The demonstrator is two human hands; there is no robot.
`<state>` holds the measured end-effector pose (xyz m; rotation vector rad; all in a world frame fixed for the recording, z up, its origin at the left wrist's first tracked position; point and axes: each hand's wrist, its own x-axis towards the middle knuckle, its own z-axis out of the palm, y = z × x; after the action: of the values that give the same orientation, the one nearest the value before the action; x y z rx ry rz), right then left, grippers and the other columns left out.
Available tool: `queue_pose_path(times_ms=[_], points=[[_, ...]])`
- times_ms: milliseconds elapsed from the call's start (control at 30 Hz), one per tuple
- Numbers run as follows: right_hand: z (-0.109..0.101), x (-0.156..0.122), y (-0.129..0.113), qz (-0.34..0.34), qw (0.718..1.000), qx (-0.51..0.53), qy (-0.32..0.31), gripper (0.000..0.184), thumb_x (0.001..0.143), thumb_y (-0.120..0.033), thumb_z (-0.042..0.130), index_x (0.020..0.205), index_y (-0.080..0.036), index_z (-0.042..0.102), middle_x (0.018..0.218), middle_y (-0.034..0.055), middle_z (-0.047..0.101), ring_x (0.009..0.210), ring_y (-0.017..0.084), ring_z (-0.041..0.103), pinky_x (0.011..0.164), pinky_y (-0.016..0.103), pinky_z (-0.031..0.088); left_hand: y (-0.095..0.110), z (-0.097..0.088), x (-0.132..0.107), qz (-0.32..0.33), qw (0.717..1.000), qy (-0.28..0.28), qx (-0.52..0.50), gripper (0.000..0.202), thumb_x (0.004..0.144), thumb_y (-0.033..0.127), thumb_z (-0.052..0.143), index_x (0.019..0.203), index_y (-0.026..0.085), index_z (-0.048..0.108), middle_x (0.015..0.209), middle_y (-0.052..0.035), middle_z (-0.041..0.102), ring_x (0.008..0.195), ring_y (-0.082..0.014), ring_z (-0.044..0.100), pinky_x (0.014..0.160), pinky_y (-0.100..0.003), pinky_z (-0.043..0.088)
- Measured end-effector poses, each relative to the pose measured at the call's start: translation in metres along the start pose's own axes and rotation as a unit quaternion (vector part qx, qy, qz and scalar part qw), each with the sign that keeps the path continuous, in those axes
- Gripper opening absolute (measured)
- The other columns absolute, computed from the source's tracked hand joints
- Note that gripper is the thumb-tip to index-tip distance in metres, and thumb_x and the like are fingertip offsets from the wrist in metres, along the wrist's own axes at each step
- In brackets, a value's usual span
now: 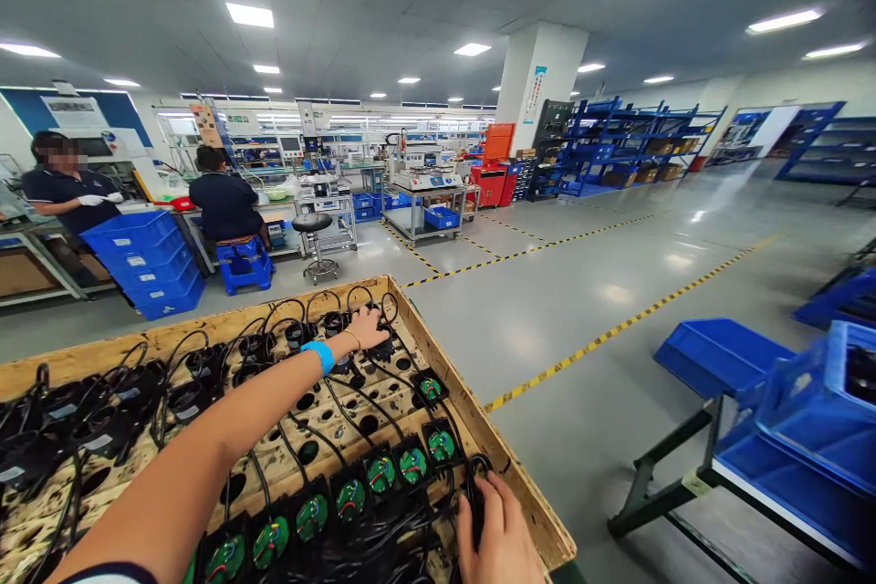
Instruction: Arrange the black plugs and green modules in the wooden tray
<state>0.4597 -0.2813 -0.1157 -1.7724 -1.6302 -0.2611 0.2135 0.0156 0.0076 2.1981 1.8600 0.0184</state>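
Fan units (380,473) — small black ones with green hubs — line the near edge of the big wooden tray (438,356), cables looping everywhere. That tangle is the risk: lift one and a snagged lead could drag its neighbours out. Left hand (368,327) reaches to the far corner, fingers closed on a black fan there. Right hand (498,537) grips a unit at the near corner. Blue bins (808,438) sit right — contents can't be made out.

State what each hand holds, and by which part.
Left hand grips a black fan unit from above; right hand closes on a black cable loop.
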Motion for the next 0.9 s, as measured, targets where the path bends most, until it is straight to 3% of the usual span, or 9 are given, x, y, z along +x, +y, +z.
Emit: queue_pose_path(times_ms=[100,167,200,367,467,633,733,800,900], points=[[-0.001,0.064,-0.036,-0.031,0.995,-0.050,-0.086,0.026,0.101,-0.027,0.041,0.117,-0.017,0.060,0.114,0.0163,0.069,0.106,0.028,0.067,0.090,0.041,0.056,0.008,0.014,0.000,-0.062,0.998,0.022,-0.015,0.077,0.088,0.063,0.049,0.144,0.010,0.037,0.146,-0.0284,0.046,0.128,-0.0375,0.055,0.091,-0.040,0.052],[0.012,0.107,-0.058,-0.006,0.972,-0.104,-0.211,0.033,0.101,-0.020,0.037,0.125,-0.012,0.058,0.116,0.0192,0.068,0.111,0.028,0.066,0.089,0.039,0.055,0.013,0.017,-0.001,-0.073,0.997,0.023,-0.026,0.072,0.089,0.064,0.050,0.138,0.011,0.043,0.137,-0.0254,0.057,0.121,-0.0340,0.062,0.086,-0.035,0.053],[0.021,0.125,-0.067,0.008,0.964,-0.118,-0.237,0.031,0.100,-0.018,0.042,0.123,-0.008,0.060,0.109,0.0215,0.069,0.104,0.030,0.069,0.083,0.039,0.056,0.015,0.018,-0.002,-0.077,0.996,0.024,-0.030,0.069,0.089,0.063,0.051,0.135,0.012,0.045,0.134,-0.0239,0.061,0.118,-0.0330,0.064,0.083,-0.034,0.053],[0.055,0.160,-0.074,0.025,0.946,-0.141,-0.291,0.019,0.093,-0.013,0.056,0.104,-0.008,0.070,0.096,0.0220,0.072,0.088,0.031,0.074,0.073,0.036,0.056,0.015,0.017,-0.001,-0.077,0.996,0.029,-0.046,0.059,0.087,0.061,0.057,0.123,0.014,0.056,0.127,-0.0207,0.066,0.111,-0.0325,0.067,0.073,-0.032,0.052],[0.053,0.158,-0.071,0.021,0.947,-0.146,-0.286,0.019,0.093,-0.017,0.057,0.105,-0.011,0.071,0.097,0.0206,0.071,0.090,0.031,0.073,0.074,0.036,0.055,0.010,0.021,0.004,-0.072,0.995,0.025,-0.064,0.060,0.086,0.062,0.057,0.123,0.015,0.056,0.123,-0.0188,0.068,0.105,-0.0310,0.069,0.068,-0.031,0.050],[0.023,0.161,-0.079,0.019,0.968,-0.140,-0.208,0.030,0.100,-0.027,0.041,0.115,-0.012,0.062,0.104,0.0183,0.063,0.090,0.029,0.071,0.073,0.035,0.053,0.007,0.023,0.005,-0.077,0.993,0.006,-0.091,0.070,0.087,0.057,0.056,0.138,0.010,0.046,0.111,-0.0200,0.072,0.094,-0.0310,0.072,0.055,-0.031,0.043],[-0.004,0.163,-0.073,0.071,0.988,0.007,-0.140,0.037,0.100,-0.038,0.034,0.115,-0.017,0.060,0.105,0.0141,0.061,0.082,0.025,0.068,0.070,0.035,0.052,0.004,0.021,0.001,-0.074,0.992,-0.004,-0.099,0.075,0.090,0.052,0.054,0.146,0.006,0.036,0.104,-0.0191,0.073,0.090,-0.0309,0.072,0.050,-0.031,0.037],[-0.025,0.164,-0.062,0.142,0.968,0.182,-0.098,0.042,0.097,-0.049,0.036,0.110,-0.017,0.061,0.096,0.0111,0.065,0.076,0.023,0.066,0.067,0.034,0.051,0.003,0.021,-0.001,-0.071,0.992,-0.008,-0.102,0.077,0.091,0.052,0.053,0.150,0.008,0.030,0.104,-0.0174,0.073,0.090,-0.0291,0.072,0.048,-0.029,0.035],[-0.062,0.167,-0.043,0.238,0.893,0.377,-0.060,0.055,0.088,-0.067,0.043,0.108,-0.017,0.057,0.064,0.0016,0.061,0.052,0.017,0.052,0.051,0.027,0.040,0.003,0.021,-0.004,-0.076,0.993,-0.007,-0.093,0.072,0.090,0.059,0.054,0.142,0.011,0.041,0.105,-0.0173,0.072,0.089,-0.0280,0.072,0.050,-0.027,0.037]])
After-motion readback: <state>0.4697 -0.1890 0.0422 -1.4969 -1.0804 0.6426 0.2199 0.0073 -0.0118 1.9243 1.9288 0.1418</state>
